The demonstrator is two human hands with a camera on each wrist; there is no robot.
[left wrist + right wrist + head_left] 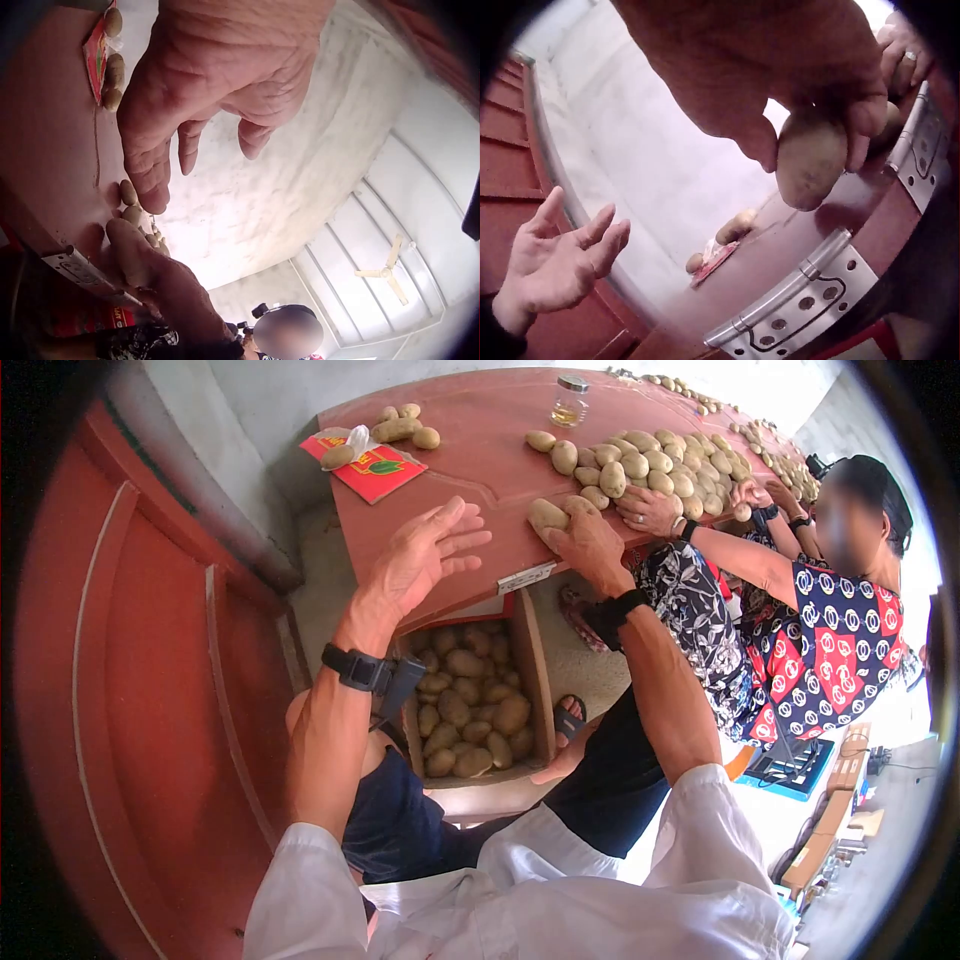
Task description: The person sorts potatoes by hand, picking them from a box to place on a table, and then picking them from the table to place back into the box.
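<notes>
My left hand (pixel 425 555) hovers with its fingers spread, holding nothing, over the near edge of the red table (pixel 480 450). Below it a cardboard box (pixel 534 670) contains many potatoes (pixel 465 690). At the table edge my right hand (pixel 592 548) grips a potato (pixel 810 161) between thumb and fingers; the right wrist view shows it raised above the tabletop. Just beyond lies a large pile of potatoes (pixel 690 460). Another person's hand (pixel 650 510), wearing a ring, rests at the near side of that pile.
A glass jar (pixel 570 405) stands at the back of the table. On the far left corner, a red packet (pixel 375 472) lies with several potatoes around it. A metal hinge (pixel 525 576) is fixed to the table edge. Another person (pixel 830 630) sits at the right.
</notes>
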